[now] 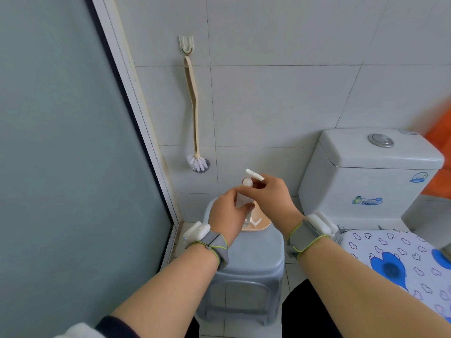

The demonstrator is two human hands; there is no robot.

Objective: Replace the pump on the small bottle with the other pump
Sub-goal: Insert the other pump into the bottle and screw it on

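Left hand (225, 212) wrapped round body of small bottle (241, 200), fingers closed, bottle held upright above grey stool (266, 250). Long axis vertical; neck sits just above left fingers. Pump (253, 175) on neck, white, nozzle pointing up-left. Right hand (273, 195) pinches pump collar, just right of neck, nearer to pump. Bottle translucent-white. Below hands: tan tray (258, 225) holding what looks like another white pump (256, 222), partly hidden.

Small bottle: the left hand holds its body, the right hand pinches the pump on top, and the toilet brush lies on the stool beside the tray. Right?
Not quite. The toilet brush hangs from a wall hook, as the head view shows. The rest holds: left hand on the small bottle, right hand at the pump.
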